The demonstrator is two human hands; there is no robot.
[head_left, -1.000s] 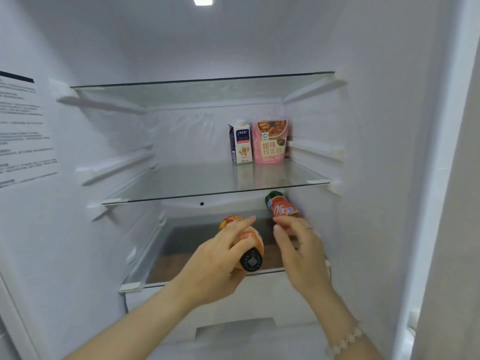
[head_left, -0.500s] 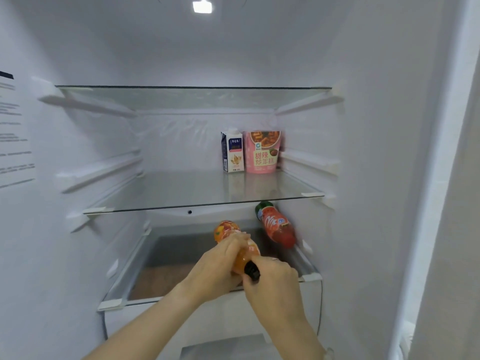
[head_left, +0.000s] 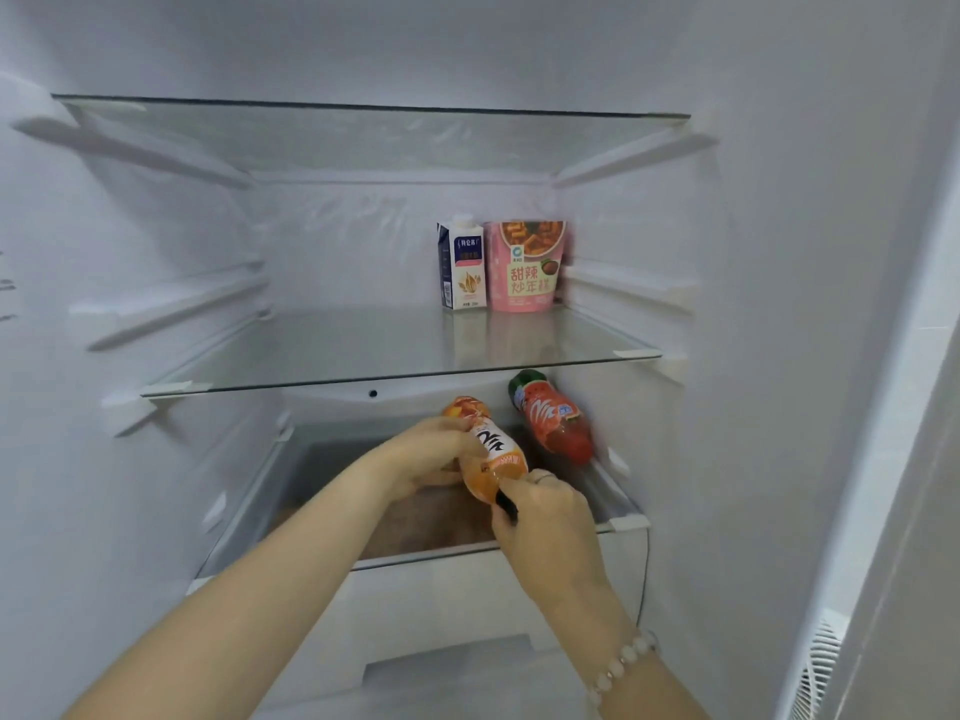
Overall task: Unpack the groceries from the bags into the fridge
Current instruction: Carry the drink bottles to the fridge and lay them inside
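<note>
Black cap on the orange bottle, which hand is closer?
Right. The right hand holds the black cap; the left hand grips the orange bottle farther back, at its label.

My left forearm and right forearm are bare. A bracelet of round, pale pinkish beads circles my right wrist, and a thin ring bands one finger of my right hand.

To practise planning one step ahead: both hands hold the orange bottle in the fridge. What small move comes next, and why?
Probably lay the orange bottle down on the bottom shelf and release it: left hand and right hand both grip it low there, beside the red bottle lying on its side.
</note>
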